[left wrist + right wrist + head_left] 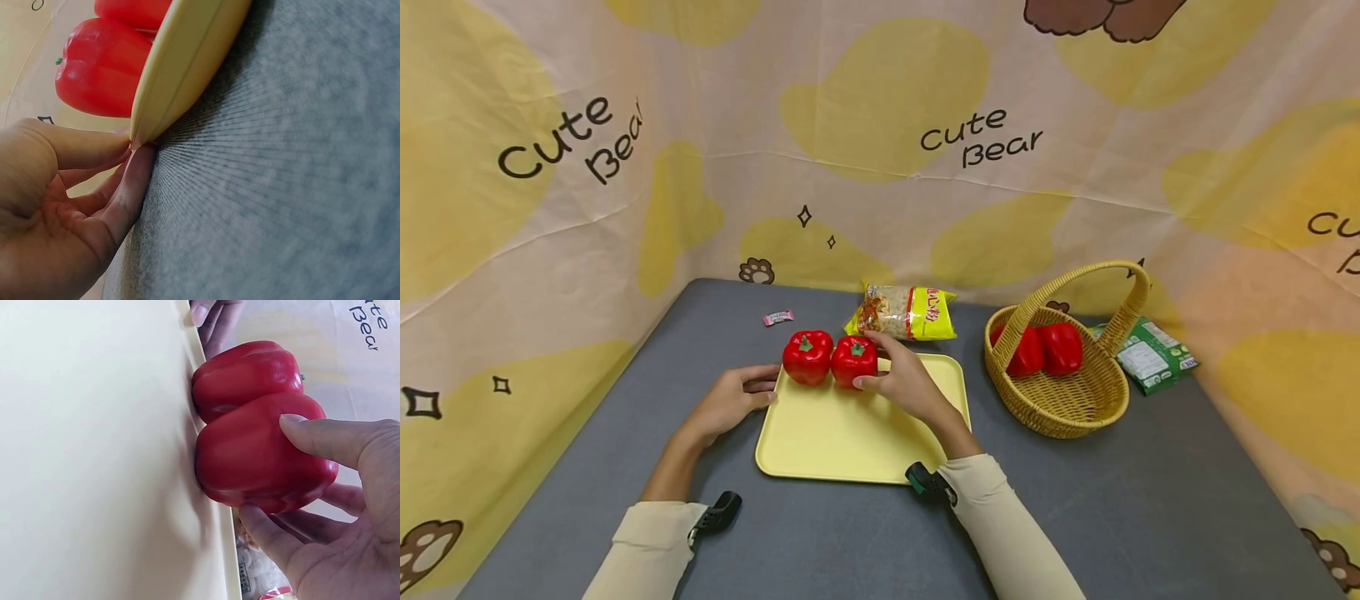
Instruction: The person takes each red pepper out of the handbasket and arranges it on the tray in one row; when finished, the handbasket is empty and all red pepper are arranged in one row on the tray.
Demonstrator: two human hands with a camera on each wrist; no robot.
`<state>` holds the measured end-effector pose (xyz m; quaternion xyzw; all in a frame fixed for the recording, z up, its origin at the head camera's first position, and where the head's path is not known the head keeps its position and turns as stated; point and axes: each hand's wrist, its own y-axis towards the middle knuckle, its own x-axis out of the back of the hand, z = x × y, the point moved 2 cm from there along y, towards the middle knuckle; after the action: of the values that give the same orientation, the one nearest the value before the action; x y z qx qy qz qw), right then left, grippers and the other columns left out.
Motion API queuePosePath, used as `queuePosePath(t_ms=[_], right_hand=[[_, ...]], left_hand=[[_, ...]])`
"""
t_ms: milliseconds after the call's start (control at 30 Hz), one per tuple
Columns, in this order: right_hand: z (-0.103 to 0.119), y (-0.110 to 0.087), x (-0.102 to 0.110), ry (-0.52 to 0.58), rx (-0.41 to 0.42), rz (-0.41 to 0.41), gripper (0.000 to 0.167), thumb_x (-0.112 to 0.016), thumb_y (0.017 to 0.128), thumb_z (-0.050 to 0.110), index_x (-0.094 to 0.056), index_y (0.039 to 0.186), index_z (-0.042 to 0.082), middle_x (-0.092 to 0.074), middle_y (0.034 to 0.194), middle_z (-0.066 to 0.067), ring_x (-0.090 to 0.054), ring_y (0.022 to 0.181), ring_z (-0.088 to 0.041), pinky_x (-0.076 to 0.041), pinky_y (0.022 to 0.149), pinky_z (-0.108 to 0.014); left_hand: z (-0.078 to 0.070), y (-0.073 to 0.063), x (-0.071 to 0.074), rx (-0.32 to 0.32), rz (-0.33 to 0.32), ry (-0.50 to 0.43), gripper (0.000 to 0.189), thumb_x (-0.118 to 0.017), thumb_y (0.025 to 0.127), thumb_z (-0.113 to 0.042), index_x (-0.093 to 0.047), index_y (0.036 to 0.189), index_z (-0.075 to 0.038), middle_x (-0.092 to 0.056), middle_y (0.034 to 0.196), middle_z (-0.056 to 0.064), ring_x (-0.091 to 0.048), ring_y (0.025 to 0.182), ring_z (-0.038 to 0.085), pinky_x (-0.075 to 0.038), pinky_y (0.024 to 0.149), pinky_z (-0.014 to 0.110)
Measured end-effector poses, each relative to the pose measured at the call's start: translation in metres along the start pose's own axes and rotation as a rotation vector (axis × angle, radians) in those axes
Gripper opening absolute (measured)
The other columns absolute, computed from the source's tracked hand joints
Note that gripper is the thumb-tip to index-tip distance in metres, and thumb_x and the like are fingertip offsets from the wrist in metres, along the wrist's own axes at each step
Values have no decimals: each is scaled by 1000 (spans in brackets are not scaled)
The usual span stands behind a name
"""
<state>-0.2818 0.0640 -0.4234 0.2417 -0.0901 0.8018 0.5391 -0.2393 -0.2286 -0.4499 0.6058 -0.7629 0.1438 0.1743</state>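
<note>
Two red bell peppers stand side by side at the back left of a pale yellow tray (850, 442). My right hand (912, 385) holds the right-hand bell pepper (256, 456), its thumb on the near side and its fingers round the outer side. Against it stands the other bell pepper (807, 358), on the left. At the tray's left edge is my left hand (724, 407). In the left wrist view, its thumb and a finger pinch the tray's rim (142, 134) low over the table.
A yellow wicker basket (1060, 417) with red bell peppers (1062, 348) stands right of the tray. Behind it lies a green packet (1153, 357). A yellow food bag (901, 312) and a small pink wrapper (778, 317) lie at the back of the grey table (820, 533).
</note>
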Motion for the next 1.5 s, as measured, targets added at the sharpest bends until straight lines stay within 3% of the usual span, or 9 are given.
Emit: queuePosePath(t_ms=[333, 733, 1033, 1233, 1500], right_hand=[[0, -1, -1, 3, -4, -6, 82, -86, 89, 10, -46, 160, 8, -59, 150, -14, -58, 139, -38, -55, 106, -47], [3, -3, 6, 28, 20, -8, 85, -87, 88, 10, -43, 161, 7, -54, 155, -15, -53, 143, -36, -54, 107, -50], [23, -25, 33, 8, 123, -79, 71, -84, 93, 18, -52, 156, 10, -53, 156, -16, -53, 142, -37, -54, 107, -54], [35, -51, 61, -84, 222, -134, 50, -84, 93, 15, -68, 140, 9, -65, 137, -15, -65, 127, -33, -62, 93, -48], [34, -90, 106, -200, 308, -254, 40, -86, 89, 6, -74, 127, 6, -72, 119, -9, -70, 107, -22, -64, 84, -38]], left_hand=[[1, 1, 0, 5, 2, -6, 52, -67, 102, -1, -51, 149, 14, -59, 146, 32, -62, 132, 44, -58, 97, 28], [0, 1, -2, 13, 3, 5, 52, -67, 102, -2, -51, 149, 14, -59, 146, 32, -62, 132, 44, -58, 98, 31], [2, 2, -1, 9, 0, 15, 53, -67, 102, -2, -50, 150, 13, -60, 145, 32, -62, 131, 44, -57, 95, 25], [5, 3, -1, 21, -4, 13, 54, -67, 102, -2, -50, 151, 12, -61, 145, 31, -62, 132, 43, -53, 93, 16], [4, 4, 0, 21, -1, 4, 54, -67, 102, -2, -50, 151, 12, -61, 144, 31, -63, 132, 43, -52, 89, 12]])
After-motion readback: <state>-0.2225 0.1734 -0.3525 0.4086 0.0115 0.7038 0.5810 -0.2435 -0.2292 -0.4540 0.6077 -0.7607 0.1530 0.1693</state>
